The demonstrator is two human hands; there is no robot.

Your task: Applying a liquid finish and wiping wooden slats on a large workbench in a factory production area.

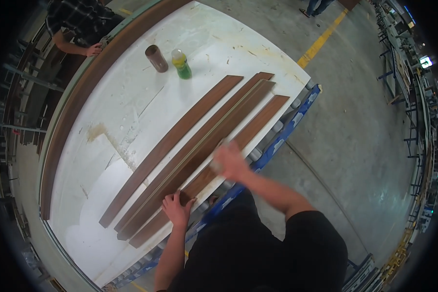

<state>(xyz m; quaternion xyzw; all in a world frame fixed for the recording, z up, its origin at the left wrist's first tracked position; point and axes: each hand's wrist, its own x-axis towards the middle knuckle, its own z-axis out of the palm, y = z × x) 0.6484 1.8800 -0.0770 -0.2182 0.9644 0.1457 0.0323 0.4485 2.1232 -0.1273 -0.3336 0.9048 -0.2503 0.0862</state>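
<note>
My left hand (pixel 176 208) grips the nearest brown wooden strip (pixel 258 122), its fingers over the far edge and the thumb at the near edge. Farther along that strip, my right hand (pixel 231 161) is smeared by motion, seemingly closed around something pale that I cannot make out. Just beyond lies a wider brown strip (pixel 199 148) with a thin light line along its length. A third brown strip (pixel 175 146) lies farthest from me in this group, roughly parallel to the others.
The white tabletop (pixel 131 97) carries a brown cylinder (pixel 156 59) and a clear bottle with green liquid (pixel 182 64). A long brown panel (pixel 78 102) runs along the far-left edge, near another person's hand (pixel 94 49). Rollers and a blue rail (pixel 287 131) border the near edge.
</note>
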